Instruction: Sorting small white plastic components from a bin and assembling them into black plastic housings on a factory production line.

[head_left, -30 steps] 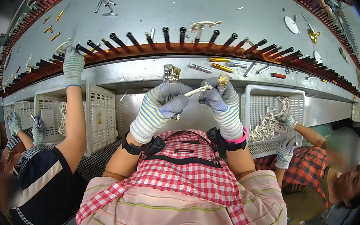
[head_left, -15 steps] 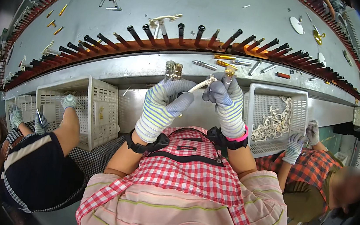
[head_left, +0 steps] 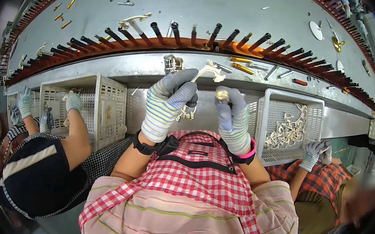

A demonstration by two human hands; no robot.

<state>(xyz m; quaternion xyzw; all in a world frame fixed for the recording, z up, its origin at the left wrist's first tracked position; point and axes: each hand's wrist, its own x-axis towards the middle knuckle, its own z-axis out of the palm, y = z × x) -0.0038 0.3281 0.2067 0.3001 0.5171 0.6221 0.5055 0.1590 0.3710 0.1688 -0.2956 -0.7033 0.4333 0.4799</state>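
My left hand (head_left: 168,103), in a striped glove with grey fingers, is closed. Between its thumb and fingertips it pinches a short white cord (head_left: 208,70) with a frayed end, which sticks up to the right. Several shiny metal tubes (head_left: 171,63) stand out above the same hand, apparently held in it. More white strands (head_left: 186,113) hang below its fingers. My right hand (head_left: 235,122), gloved alike, is closed round a small piece with a shiny gold end (head_left: 222,96); the rest of that piece is hidden. The two hands are apart.
Ahead runs a rail (head_left: 186,43) of upright dark rods, one draped with a white cord (head_left: 135,19). Silver and gold tubes (head_left: 243,68) lie on the ledge. White crates stand left (head_left: 109,113) and right (head_left: 266,125), the right one holding white cords. Gloved co-workers sit at both sides.
My hands have separated; the cord, earlier between them, now rises from my left hand alone. My right hand has turned and dropped slightly. The row of rods has shifted left.
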